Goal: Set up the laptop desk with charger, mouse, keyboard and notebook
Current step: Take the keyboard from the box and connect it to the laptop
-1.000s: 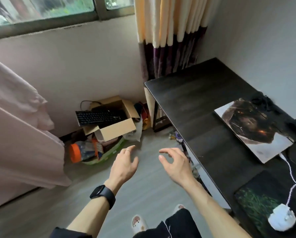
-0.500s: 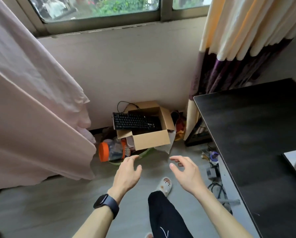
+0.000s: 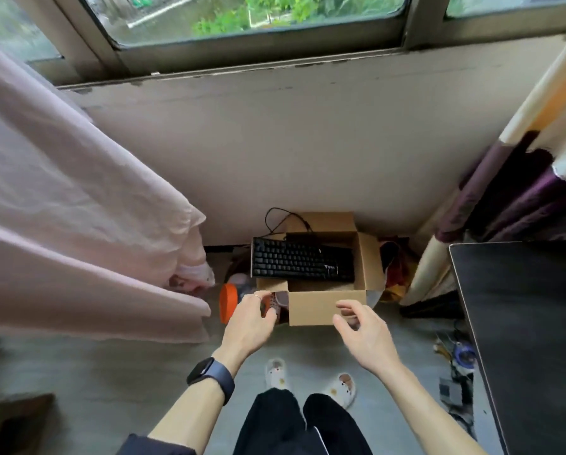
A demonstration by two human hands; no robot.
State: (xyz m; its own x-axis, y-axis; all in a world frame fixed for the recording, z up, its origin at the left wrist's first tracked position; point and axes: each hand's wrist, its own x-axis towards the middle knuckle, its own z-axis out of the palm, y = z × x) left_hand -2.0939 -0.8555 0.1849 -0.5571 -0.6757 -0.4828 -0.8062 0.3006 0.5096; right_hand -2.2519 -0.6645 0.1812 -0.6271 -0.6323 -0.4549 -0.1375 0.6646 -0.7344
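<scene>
Fingers near box flap, keyboard beyond

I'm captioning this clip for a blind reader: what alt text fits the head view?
A person's left hand and right hand hover empty before a black keyboard lying across an open cardboard box on the floor below a window. A dark desk stands at right.

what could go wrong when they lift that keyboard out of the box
1. The keyboard lies across the rim of the cardboard box with its left end overhanging. Gripped at one end only, it could tip off. The left hand and right hand are both open and not yet touching it.
2. Its cable loops behind the box and may snag on a flap, dragging the box along.
</scene>
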